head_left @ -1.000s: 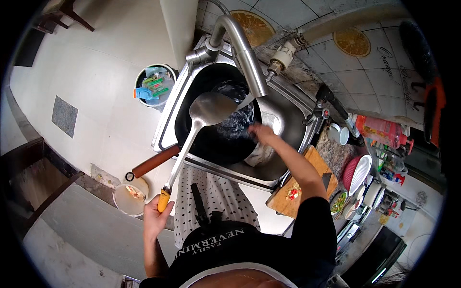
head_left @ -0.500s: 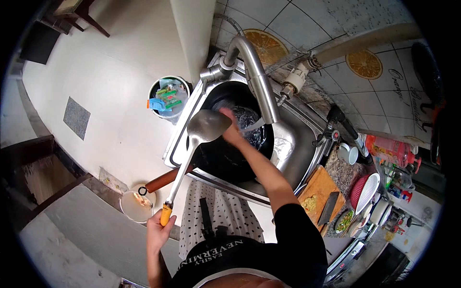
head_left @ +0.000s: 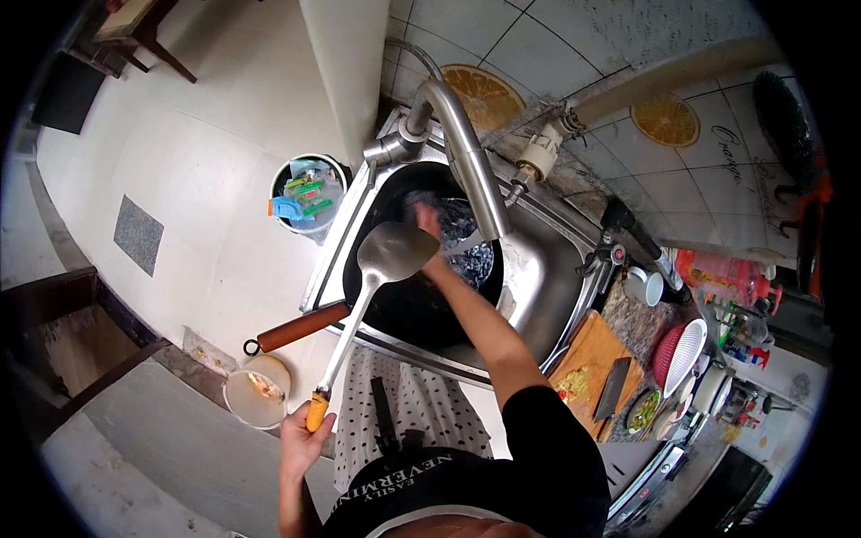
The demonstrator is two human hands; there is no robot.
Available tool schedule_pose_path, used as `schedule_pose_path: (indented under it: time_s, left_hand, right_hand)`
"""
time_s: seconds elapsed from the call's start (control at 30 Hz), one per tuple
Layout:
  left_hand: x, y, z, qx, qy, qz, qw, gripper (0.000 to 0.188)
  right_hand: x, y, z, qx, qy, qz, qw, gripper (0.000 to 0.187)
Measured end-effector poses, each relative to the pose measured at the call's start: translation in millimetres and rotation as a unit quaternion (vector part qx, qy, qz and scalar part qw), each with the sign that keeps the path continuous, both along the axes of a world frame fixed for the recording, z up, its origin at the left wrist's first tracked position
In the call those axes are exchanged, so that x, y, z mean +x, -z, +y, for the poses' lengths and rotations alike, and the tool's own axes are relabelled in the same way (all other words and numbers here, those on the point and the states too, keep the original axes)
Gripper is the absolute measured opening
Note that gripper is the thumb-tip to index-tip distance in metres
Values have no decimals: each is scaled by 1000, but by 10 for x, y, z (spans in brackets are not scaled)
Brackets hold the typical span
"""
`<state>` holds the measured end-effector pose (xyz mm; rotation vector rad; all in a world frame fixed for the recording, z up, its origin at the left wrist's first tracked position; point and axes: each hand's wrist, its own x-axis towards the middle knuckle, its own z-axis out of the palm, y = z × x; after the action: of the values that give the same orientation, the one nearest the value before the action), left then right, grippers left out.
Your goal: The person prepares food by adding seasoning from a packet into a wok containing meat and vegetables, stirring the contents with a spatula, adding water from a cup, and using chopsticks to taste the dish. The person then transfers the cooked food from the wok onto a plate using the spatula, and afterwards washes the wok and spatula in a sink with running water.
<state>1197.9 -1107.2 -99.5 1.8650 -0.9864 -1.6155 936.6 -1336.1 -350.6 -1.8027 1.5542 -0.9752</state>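
Note:
My left hand (head_left: pixel 306 438) is closed around the yellow end of a long metal wok spatula (head_left: pixel 399 249). Its broad head is raised over the rim of a black wok (head_left: pixel 395 305), in front of my right wrist. The wok sits tilted in the steel sink, its brown wooden handle (head_left: pixel 300 328) sticking out to the left. Water runs from the faucet (head_left: pixel 466 161) into the wok and pools there. My right hand (head_left: pixel 428 221) is down inside the wok, smeared by motion. A blurred greyish patch lies by its fingertips; I cannot make out what it is.
Left of the steel sink (head_left: pixel 552 269) stands a bin (head_left: pixel 334 199) with wrappers. A pale bucket (head_left: pixel 247 399) is on the floor near my left hand. At right are a cutting board (head_left: pixel 583 354) with a cleaver (head_left: pixel 613 388), white cups (head_left: pixel 644 285), a colander (head_left: pixel 686 350) and a plate of chopped greens (head_left: pixel 644 412).
The spatula head has shifted slightly right and toward me. My right hand remains in the wok, still blurred. The whole view has shifted a little.

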Motion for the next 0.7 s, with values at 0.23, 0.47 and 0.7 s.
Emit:
schedule_pose_path:
  time_s: [0.23,0.47,0.7]
  left_hand:
    - [53,43,71,13,-5,0,1000,9]
    - [22,-92,18,-6,-1,-16,1000,11]
    - [90,-2,57,-4,6,-22,1000,10]
  right_hand:
    - [-271,221,873,438,42,215,872,79]
    - [78,215,-206,54,67,93,992,51]
    - [-431,-78,797,347,114,155,918,64]
